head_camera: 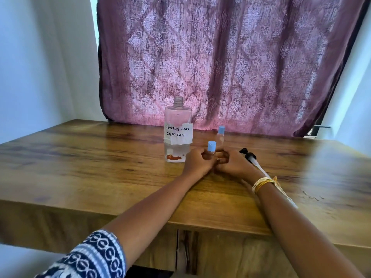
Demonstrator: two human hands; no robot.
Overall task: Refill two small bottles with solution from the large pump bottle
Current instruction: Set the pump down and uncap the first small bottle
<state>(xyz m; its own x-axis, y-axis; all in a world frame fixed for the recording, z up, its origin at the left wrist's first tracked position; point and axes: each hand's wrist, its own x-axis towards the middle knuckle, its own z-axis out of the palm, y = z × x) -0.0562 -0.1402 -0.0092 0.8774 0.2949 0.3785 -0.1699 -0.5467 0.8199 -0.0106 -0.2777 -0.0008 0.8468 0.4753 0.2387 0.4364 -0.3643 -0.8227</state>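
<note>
Our left hand (197, 161) grips the near small bottle (211, 150) on the table (100, 157); our right hand (233, 162) curls beside it, contact unclear; a jerk could topple the open large bottle (178, 129) just beside us.

Wooden table (80, 157) carries open large bottle (178, 129) left of hands, two blue-capped small bottles (211, 149) (220, 137) between them, pump (253, 161) right.

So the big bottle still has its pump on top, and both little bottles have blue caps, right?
Not quite. In the head view the big bottle has a bare threaded neck; its pump lies on the table beside the right hand. Both little bottles do have blue caps.
</note>
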